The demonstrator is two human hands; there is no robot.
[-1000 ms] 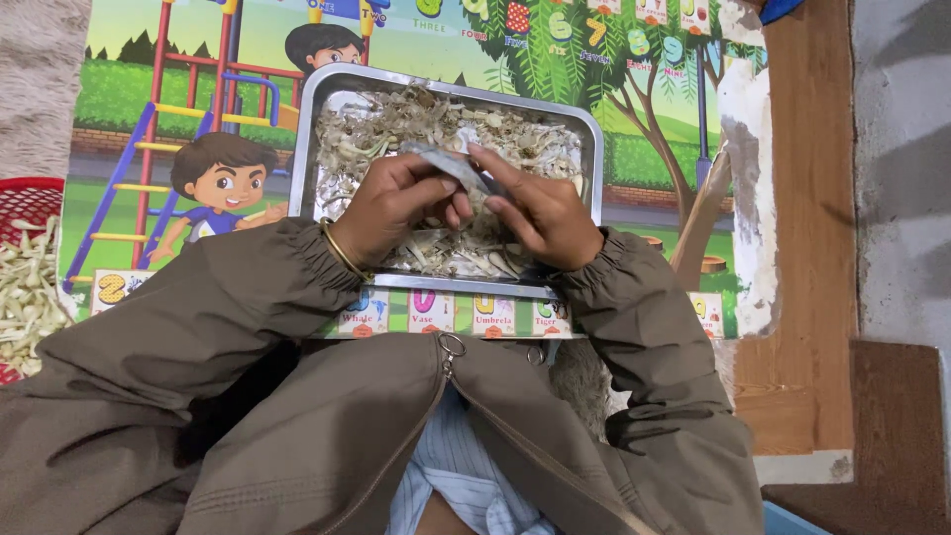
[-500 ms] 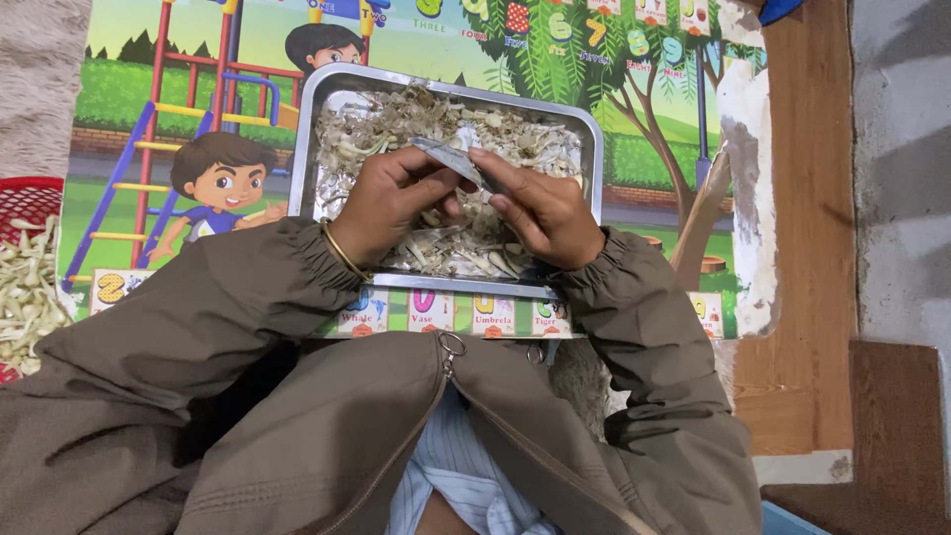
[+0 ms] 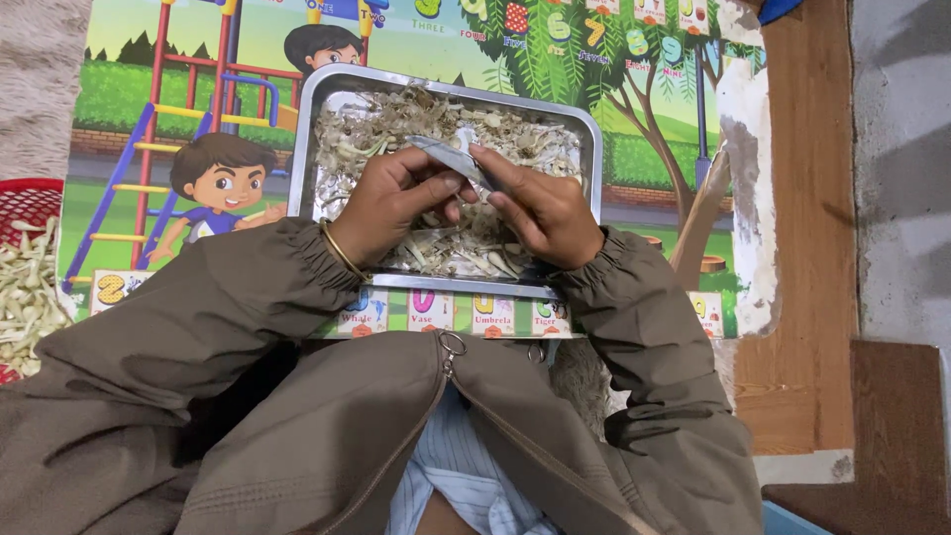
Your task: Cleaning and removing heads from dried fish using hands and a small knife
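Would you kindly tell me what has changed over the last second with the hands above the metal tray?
Very little: the left hand and right hand remain together over the metal tray, both gripping the same small grey piece, which barely shifted. The tray, the picture mat and the red basket stayed put.

A person wears an olive-brown jacket [image 3: 327, 436] with gathered elastic cuffs [image 3: 317, 260], its metal ring zip pull [image 3: 453, 346] at lower centre. A pale blue striped shirt [image 3: 451, 476] shows beneath. A thin gold bangle [image 3: 340, 253] circles the left wrist.
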